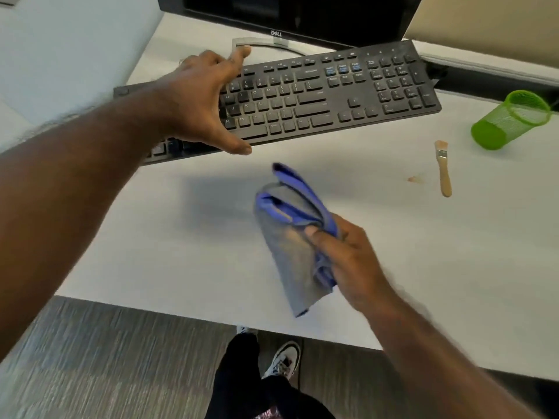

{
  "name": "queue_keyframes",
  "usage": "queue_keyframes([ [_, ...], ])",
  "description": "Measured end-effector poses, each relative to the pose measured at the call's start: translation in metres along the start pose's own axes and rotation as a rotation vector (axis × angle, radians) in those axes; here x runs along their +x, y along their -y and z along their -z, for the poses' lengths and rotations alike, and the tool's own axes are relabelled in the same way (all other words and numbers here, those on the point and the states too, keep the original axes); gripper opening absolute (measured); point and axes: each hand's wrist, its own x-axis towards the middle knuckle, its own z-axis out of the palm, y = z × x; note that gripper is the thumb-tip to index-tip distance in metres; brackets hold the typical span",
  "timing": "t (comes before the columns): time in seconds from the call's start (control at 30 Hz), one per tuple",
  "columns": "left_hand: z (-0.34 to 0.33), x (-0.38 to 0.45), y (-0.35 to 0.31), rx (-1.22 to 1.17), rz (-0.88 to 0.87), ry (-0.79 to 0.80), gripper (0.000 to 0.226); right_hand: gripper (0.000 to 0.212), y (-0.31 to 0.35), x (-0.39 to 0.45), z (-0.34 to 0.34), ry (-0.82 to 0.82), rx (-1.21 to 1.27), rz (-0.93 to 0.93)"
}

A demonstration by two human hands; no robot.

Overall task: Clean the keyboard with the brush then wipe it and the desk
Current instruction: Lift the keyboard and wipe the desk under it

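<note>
A black keyboard lies slanted on the white desk in front of the monitor. My left hand hovers over its left half with fingers spread, thumb near the front edge; contact cannot be told. My right hand grips a folded grey and blue cloth above the middle of the desk. A small wooden-handled brush lies on the desk to the right, untouched.
A black Dell monitor stands behind the keyboard. A green mesh cup lies tipped on its side at the right. A small brownish stain marks the desk left of the brush. The desk's near edge and carpet are below.
</note>
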Motion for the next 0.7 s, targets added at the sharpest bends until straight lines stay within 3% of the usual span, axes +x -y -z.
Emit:
queue_keyframes([
  [0.2,-0.003,0.011,0.002,0.027,-0.032,0.002,0.141,0.025,0.012,0.005,0.132,-0.715,-0.300,0.123],
  [0.3,-0.003,0.014,0.003,0.027,-0.040,0.006,0.144,0.015,0.011,0.028,0.152,-0.835,-0.477,0.146],
  [0.43,-0.001,0.015,0.005,0.021,-0.029,0.015,0.150,0.040,-0.014,0.070,0.155,-0.756,-0.769,0.074],
  [0.6,-0.002,0.016,0.009,0.006,-0.021,0.029,0.149,0.055,-0.056,0.125,0.146,-0.432,-0.953,-0.243],
  [0.7,-0.001,0.016,0.012,0.009,-0.028,0.038,0.148,0.059,-0.070,0.140,0.135,-0.389,-1.200,-0.341],
])
